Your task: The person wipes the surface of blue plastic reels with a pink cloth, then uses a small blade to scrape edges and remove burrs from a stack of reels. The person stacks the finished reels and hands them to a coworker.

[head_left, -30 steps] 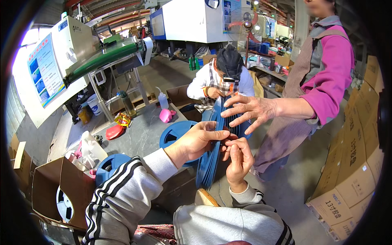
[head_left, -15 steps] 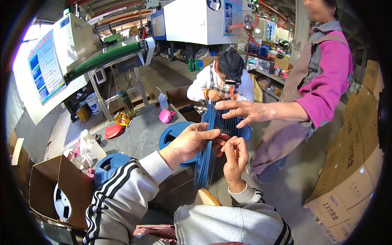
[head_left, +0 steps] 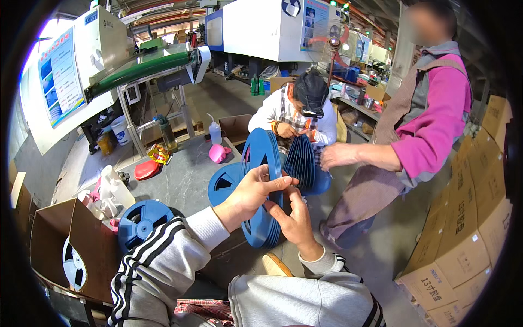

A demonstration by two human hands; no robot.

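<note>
A stack of blue plastic reel discs (head_left: 260, 231) stands on edge in front of me. My left hand (head_left: 251, 197) is closed round it, thumb across the disc edges and some fingers hidden behind. My right hand (head_left: 297, 222) is closed at the near right side of the same stack, its thumb against the discs and its fingertips close to those of my left hand. Past my hands, a second blue stack (head_left: 303, 161) rests by a seated person in a black cap (head_left: 309, 90). Another blue reel (head_left: 222, 184) lies on the table just left of my stack.
The grey table (head_left: 185, 182) holds a red pouch (head_left: 147, 170), a pink item (head_left: 218, 153), a squeeze bottle (head_left: 215, 131) and a blue reel (head_left: 143, 222). An open carton (head_left: 71, 240) stands left. A person in pink sleeves (head_left: 444, 103) stands right, near stacked cartons (head_left: 457, 240).
The stack in my hands has turned from edge-on to show its round face. My right hand has moved left onto it. The standing person's hand has drawn back and lowered to the right.
</note>
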